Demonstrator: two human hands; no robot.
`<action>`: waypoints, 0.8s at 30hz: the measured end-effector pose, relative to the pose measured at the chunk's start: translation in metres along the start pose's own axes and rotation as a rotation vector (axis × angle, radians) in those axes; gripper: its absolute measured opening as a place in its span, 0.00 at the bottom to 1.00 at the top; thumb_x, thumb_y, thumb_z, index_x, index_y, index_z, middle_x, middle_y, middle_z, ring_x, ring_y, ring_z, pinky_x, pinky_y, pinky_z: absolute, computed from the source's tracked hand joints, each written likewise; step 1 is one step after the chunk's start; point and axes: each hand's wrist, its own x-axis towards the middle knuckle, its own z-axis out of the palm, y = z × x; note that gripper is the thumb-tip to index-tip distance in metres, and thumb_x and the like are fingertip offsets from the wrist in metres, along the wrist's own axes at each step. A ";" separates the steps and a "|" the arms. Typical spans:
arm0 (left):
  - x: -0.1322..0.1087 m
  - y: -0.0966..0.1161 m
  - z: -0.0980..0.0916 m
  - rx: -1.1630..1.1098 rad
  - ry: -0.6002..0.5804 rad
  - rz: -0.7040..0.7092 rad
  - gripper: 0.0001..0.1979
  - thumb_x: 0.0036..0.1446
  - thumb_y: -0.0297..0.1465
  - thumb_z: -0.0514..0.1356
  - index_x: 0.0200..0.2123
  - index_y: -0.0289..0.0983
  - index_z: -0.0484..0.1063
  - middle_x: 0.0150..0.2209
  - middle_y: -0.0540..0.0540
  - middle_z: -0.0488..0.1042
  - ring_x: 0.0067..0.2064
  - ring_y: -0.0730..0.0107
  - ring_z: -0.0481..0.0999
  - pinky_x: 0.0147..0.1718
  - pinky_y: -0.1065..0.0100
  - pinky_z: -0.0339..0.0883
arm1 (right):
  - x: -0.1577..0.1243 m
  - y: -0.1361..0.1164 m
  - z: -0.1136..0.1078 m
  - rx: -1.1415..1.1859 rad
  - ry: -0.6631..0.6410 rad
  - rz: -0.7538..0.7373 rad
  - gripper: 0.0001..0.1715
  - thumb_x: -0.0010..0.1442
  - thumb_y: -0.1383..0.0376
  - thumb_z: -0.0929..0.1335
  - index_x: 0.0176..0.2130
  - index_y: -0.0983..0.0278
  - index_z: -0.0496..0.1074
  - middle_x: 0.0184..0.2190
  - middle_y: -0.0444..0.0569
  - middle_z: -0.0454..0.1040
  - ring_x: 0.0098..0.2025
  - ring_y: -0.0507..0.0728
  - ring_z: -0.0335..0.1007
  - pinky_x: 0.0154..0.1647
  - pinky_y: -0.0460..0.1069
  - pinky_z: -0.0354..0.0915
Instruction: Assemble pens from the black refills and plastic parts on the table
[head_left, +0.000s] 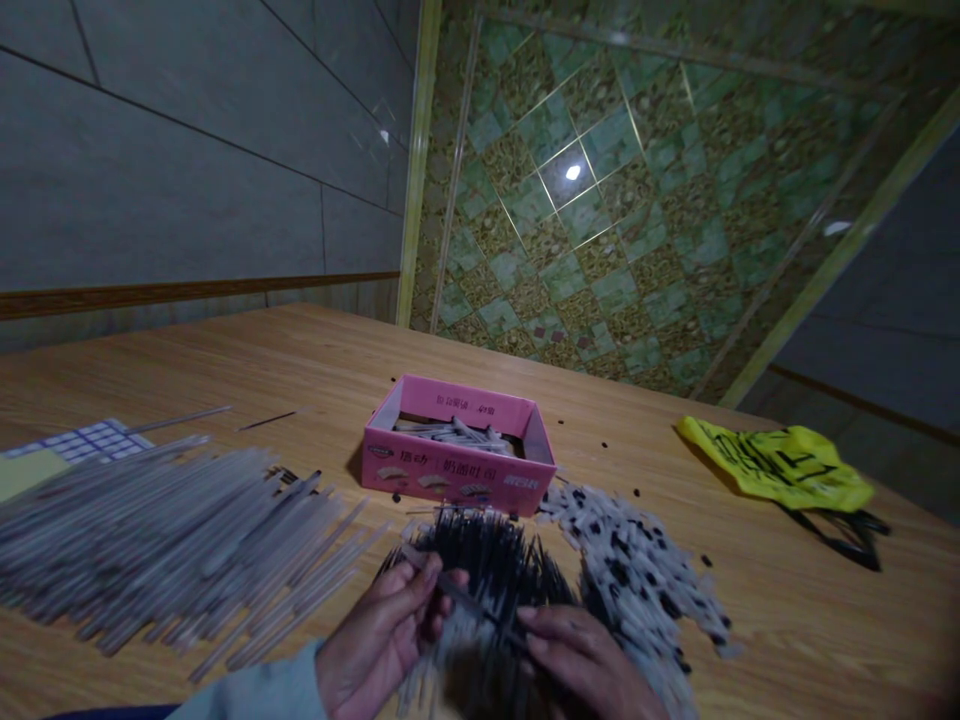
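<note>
My left hand pinches a slim stick-like piece between thumb and fingers. It looks pale at the upper left end and dark toward the right; its exact kind I cannot make out. The fingertips of my right hand close on the dark lower end of the same piece. Below and behind both hands lies a heap of thin black sticks, partly covered by them. Left of my left hand, many clear slim tubes are piled. Small white and black caps lie heaped by my right hand.
Behind the black sticks stands a pink open box with whitish sticks inside. A yellow bag with black handles lies at the right. A checked cloth or paper is at the far left. Walls border the wooden table.
</note>
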 end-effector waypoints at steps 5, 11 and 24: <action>-0.002 -0.003 0.002 0.002 -0.052 -0.037 0.07 0.49 0.25 0.63 0.31 0.35 0.66 0.26 0.48 0.76 0.24 0.76 0.74 0.22 0.77 0.68 | 0.008 0.010 0.003 -0.125 -0.117 -0.016 0.17 0.60 0.62 0.63 0.49 0.57 0.69 0.49 0.55 0.70 0.49 0.62 0.67 0.43 0.57 0.68; 0.005 0.008 0.000 -0.054 0.116 0.084 0.05 0.53 0.20 0.59 0.33 0.33 0.67 0.28 0.46 0.77 0.23 0.77 0.74 0.21 0.77 0.70 | 0.009 0.035 -0.014 -0.316 -0.219 0.542 0.07 0.57 0.68 0.65 0.34 0.61 0.72 0.32 0.49 0.72 0.35 0.58 0.70 0.35 0.50 0.65; 0.006 0.009 0.002 -0.053 0.135 0.084 0.04 0.54 0.19 0.57 0.33 0.32 0.66 0.27 0.46 0.76 0.22 0.78 0.73 0.19 0.77 0.69 | -0.002 0.042 -0.004 -0.462 -0.503 0.616 0.10 0.50 0.74 0.65 0.24 0.60 0.71 0.27 0.46 0.70 0.32 0.57 0.68 0.30 0.48 0.58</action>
